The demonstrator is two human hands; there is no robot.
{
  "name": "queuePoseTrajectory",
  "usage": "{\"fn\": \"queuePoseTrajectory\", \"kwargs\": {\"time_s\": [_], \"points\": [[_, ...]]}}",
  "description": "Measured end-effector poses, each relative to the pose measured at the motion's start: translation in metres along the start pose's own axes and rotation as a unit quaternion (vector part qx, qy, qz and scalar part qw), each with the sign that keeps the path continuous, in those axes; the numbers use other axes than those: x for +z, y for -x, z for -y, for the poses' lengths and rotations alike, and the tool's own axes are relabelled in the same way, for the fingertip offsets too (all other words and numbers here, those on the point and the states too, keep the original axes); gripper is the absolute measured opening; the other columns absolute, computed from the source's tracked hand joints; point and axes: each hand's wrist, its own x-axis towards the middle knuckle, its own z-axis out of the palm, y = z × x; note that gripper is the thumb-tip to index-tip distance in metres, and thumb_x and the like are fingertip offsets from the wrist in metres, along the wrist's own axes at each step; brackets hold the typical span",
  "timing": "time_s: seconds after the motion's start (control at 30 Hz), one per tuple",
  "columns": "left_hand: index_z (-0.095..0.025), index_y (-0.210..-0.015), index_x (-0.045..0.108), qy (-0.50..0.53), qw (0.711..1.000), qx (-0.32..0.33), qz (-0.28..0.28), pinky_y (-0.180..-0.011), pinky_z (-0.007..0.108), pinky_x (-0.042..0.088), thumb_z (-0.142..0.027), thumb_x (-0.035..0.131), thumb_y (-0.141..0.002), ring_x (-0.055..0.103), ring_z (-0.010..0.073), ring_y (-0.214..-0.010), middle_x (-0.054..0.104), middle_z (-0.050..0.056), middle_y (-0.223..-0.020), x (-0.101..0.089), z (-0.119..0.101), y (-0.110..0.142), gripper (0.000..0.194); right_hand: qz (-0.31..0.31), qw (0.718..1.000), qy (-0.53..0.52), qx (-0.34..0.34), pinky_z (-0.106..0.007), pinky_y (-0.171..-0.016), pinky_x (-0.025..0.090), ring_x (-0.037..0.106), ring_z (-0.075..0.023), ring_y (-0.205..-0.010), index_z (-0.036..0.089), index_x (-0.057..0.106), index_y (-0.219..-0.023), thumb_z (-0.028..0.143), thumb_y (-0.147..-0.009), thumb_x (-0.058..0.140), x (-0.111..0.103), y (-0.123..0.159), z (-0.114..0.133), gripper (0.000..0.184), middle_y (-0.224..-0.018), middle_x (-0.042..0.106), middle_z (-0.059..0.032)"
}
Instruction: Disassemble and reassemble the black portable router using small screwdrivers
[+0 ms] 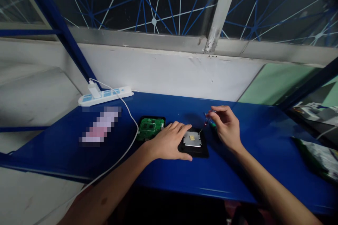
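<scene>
My left hand (169, 143) lies flat with fingers stretched over the left side of a black housing (195, 149) that carries a square silver metal plate (192, 138). My right hand (227, 124) is closed on a small screwdriver (208, 119) with a clear handle. The screwdriver's thin shaft points down at the plate's upper right corner. A second black housing holding a green circuit board (151, 126) lies just left of my left hand, on the blue table (237, 172).
A white power strip (105, 95) with a plugged-in charger sits at the table's back left. Its white cable (129, 112) runs forward across the table and off the front edge. A blurred pale object (100, 126) lies left. Bagged items (319, 156) rest at the right edge.
</scene>
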Motion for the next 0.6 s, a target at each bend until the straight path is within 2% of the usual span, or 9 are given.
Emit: {"fn": "queuePoseTrajectory", "kwargs": {"time_s": [0.17,0.33,0.4,0.53,0.6], "points": [[-0.024,-0.151,0.031,0.005,1.0,0.005,-0.005,-0.11,0.05,0.036,-0.072,0.071,-0.07,0.043,0.0359,-0.131,0.049,0.012,-0.143,0.0,0.0,-0.001,0.103,0.033,0.999,-0.029,0.01,-0.037,-0.076,0.06,0.071,-0.0188,-0.083,0.026,0.064,-0.108,0.036,-0.089,0.067,-0.001,0.0,0.006,0.022,-0.09,0.068,-0.0024],[-0.021,-0.149,0.035,0.0,1.0,0.004,-0.006,-0.109,0.049,0.039,-0.071,0.073,-0.069,0.044,0.0351,-0.129,0.05,0.013,-0.141,0.0,0.001,-0.002,0.103,0.084,0.995,-0.055,0.024,-0.041,-0.08,0.06,0.072,-0.02,-0.092,0.027,0.062,-0.114,0.036,-0.098,0.054,0.001,0.003,0.005,0.021,-0.108,0.073,-0.0059],[-0.022,-0.15,0.034,0.001,1.0,0.003,-0.006,-0.11,0.05,0.038,-0.072,0.073,-0.069,0.043,0.0356,-0.13,0.049,0.013,-0.142,0.0,0.001,-0.002,0.102,0.084,0.994,-0.069,0.022,-0.04,-0.077,0.06,0.072,-0.0204,-0.093,0.028,0.063,-0.111,0.037,-0.095,0.058,0.002,0.003,0.006,0.019,-0.113,0.07,-0.0058],[-0.023,-0.149,0.035,0.006,1.0,0.003,-0.005,-0.109,0.05,0.038,-0.072,0.073,-0.068,0.044,0.0354,-0.13,0.05,0.013,-0.141,0.0,0.0,-0.002,0.102,0.076,0.992,-0.098,0.01,-0.032,-0.066,0.059,0.069,-0.0176,-0.083,0.026,0.067,-0.09,0.033,-0.082,0.075,0.0,0.001,0.011,0.013,-0.095,0.066,-0.0011],[-0.023,-0.149,0.035,0.005,1.0,0.005,-0.005,-0.109,0.049,0.038,-0.072,0.073,-0.069,0.044,0.035,-0.13,0.05,0.012,-0.14,0.0,0.0,-0.001,0.101,0.081,0.992,-0.096,0.02,-0.031,-0.066,0.058,0.068,-0.0164,-0.079,0.025,0.068,-0.087,0.031,-0.083,0.074,-0.002,-0.001,0.013,0.009,-0.087,0.067,0.0001]]}}
